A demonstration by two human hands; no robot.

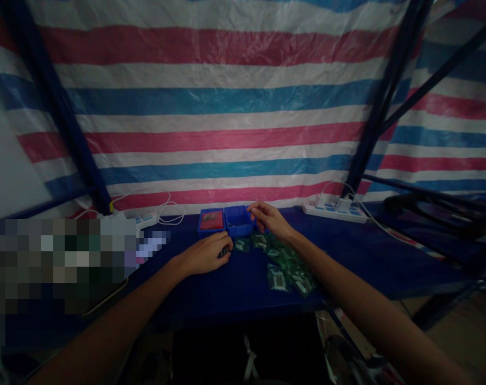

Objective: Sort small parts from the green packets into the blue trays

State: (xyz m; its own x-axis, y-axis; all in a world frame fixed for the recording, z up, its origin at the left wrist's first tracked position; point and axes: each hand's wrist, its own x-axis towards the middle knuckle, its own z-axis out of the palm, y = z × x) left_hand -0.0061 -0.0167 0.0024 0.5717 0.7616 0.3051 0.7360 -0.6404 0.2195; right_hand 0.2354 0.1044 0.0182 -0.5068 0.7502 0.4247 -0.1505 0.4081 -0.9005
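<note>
A dim corner, walled in by striped plastic sheeting [226,101].
From where I stand, red, white and blue bands run across the creased back wall, a faint sheen catching on the folds; dark blue posts, one at left [52,101] and one at right [381,101], lean through the view, with a slanting brace [439,75] off the right one, above a deep blue tabletop [234,286], while brownish floor [467,321] shows at lower right.

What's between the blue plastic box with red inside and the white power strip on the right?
In the head view: a second blue plastic box, then the person's right hand, then blue tabletop.
</note>
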